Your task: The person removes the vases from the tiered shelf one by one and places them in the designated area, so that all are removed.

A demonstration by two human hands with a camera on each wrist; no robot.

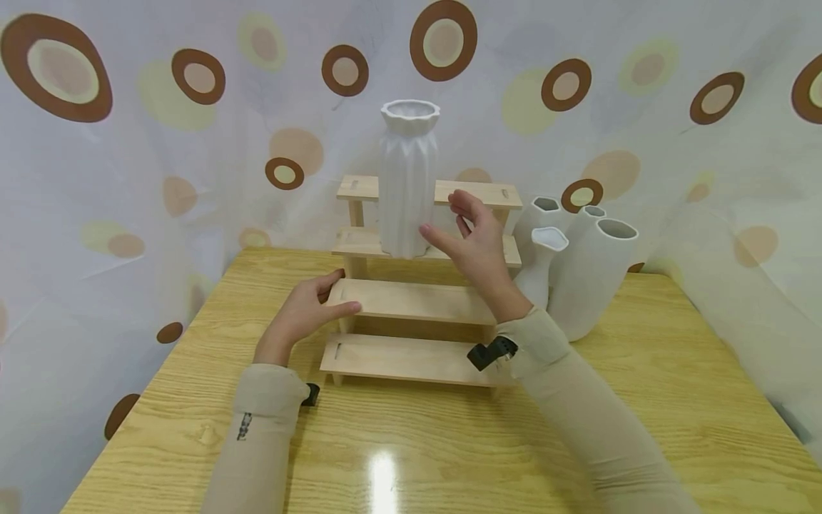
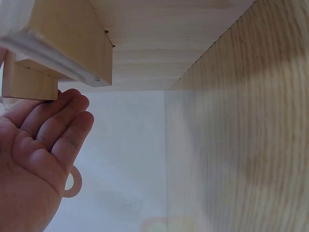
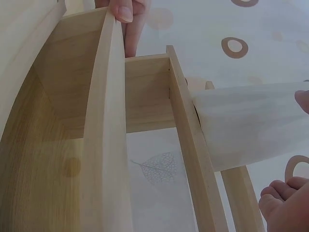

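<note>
A tall white pleated vase (image 1: 407, 185) with a scalloped rim stands upright on the second tier from the top of a stepped wooden display stand (image 1: 417, 300). Beside the vase's lower right is my right hand (image 1: 478, 246), its thumb near or touching the vase wall and its fingers apart from it. The right wrist view shows the vase (image 3: 251, 125) with its base at the tier board. My left hand (image 1: 305, 307) holds the left end of a lower tier, thumb on top; in the left wrist view its fingers (image 2: 67, 140) extend beside the wood.
Several white vases (image 1: 594, 278) stand together to the right of the stand, close to my right forearm. The stand sits on a wood-grain table (image 1: 359, 450). Behind hangs a pale curtain (image 1: 212, 157) with brown and yellow circles.
</note>
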